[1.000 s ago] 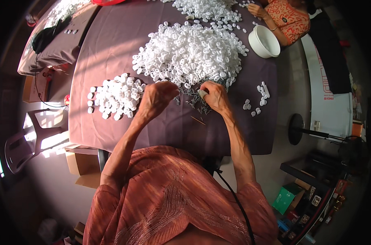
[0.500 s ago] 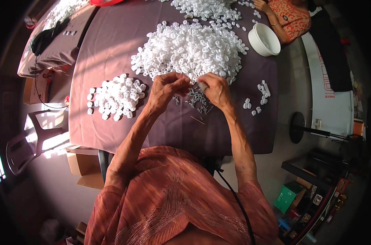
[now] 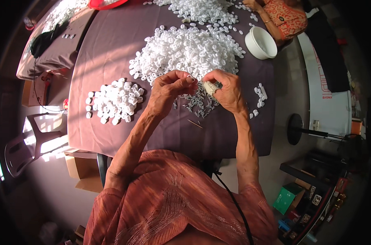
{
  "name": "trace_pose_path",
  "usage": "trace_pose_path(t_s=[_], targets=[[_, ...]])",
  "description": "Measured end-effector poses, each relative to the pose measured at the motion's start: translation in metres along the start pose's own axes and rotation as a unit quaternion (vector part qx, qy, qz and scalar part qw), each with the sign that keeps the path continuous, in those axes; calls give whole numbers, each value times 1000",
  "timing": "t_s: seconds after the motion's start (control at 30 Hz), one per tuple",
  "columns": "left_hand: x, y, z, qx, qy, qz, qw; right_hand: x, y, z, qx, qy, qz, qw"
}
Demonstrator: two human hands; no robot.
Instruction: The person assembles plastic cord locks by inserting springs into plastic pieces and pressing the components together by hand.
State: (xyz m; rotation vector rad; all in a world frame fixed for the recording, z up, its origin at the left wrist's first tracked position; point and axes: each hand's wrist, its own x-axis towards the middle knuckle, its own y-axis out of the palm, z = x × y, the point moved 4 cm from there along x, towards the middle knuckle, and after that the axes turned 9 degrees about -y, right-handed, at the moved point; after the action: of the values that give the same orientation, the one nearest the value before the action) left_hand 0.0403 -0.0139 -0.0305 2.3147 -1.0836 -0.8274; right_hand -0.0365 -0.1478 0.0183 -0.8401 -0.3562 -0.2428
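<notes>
My left hand [image 3: 172, 89] pinches a small white plastic piece [image 3: 192, 78] between thumb and fingertips. Close beside it, my right hand [image 3: 226, 90] is closed with its fingertips together. A whitish wrap [image 3: 210, 88] covers its thumb, and whatever lies in the pinch is too small to make out. Just beyond both hands rises a big heap of small white oval pieces [image 3: 189, 51]. Under and between them lie many tiny grey metal-looking parts [image 3: 200, 104]. A thin brown stick [image 3: 195, 123] rests nearer to me.
Left on the brown cloth-covered table [image 3: 169, 141] sits a smaller pile of white pieces [image 3: 119, 102]; a few more pieces [image 3: 260, 96] lie right. A white tub [image 3: 260, 43] stands far right, near another person's arm [image 3: 271, 24]. A red basin [image 3: 108, 3] is at the back.
My right hand has turned and moved slightly right, showing the wrapped thumb. My left hand still pinches near the same spot. The view has shifted a little.
</notes>
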Motion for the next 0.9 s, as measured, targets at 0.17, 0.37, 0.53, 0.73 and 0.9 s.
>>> trace_pose_path(t_s=[0.17, 0.37, 0.53, 0.73, 0.9], targets=[[3, 20, -5, -6, 39, 27, 999, 9, -14, 25, -2, -71, -22, 997], [-4, 40, -19, -43, 56, 43, 997, 9, -29, 36, 87, -43, -74, 993], [-12, 49, -24, -23, 46, 49, 997, 12, -46, 47, 135, -25, -67, 988], [-19, 57, -29, 23, 69, 62, 995, 15, -53, 54, 100, -33, -24, 994], [-24, 59, -30, 42, 74, 62, 994, 17, -54, 60, 88, -41, 18, 995]])
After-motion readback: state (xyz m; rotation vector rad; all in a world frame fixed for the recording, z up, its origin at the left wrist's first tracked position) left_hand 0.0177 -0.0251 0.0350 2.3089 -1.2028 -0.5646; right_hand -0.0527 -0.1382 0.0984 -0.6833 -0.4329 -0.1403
